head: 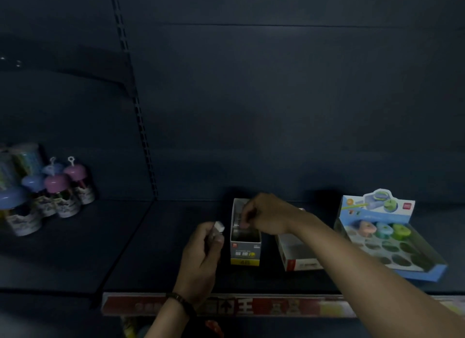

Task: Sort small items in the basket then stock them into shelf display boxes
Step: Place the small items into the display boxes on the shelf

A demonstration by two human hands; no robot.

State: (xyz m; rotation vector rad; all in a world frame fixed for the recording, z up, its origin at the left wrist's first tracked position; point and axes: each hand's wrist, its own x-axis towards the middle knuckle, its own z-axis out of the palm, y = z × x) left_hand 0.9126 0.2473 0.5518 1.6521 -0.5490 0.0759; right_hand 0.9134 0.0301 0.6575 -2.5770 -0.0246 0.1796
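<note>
— Display box: position?
— Upright on shelf, just right of left hand; fingers curled round small white item.
— Right hand?
— Fingers bunched inside box mouth; hold unclear.

Open-topped display box upright; small white item just left.

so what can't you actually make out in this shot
Head view:
- Whether the right hand holds anything: its curled fingers hide that inside the narrow box.
- What the white piece in the left hand is: too small, dim.
- Contents of the middle box: the right forearm covers them.
- The jars: cut off by the left edge.
- Print on the shelf strip: blurred.
</note>
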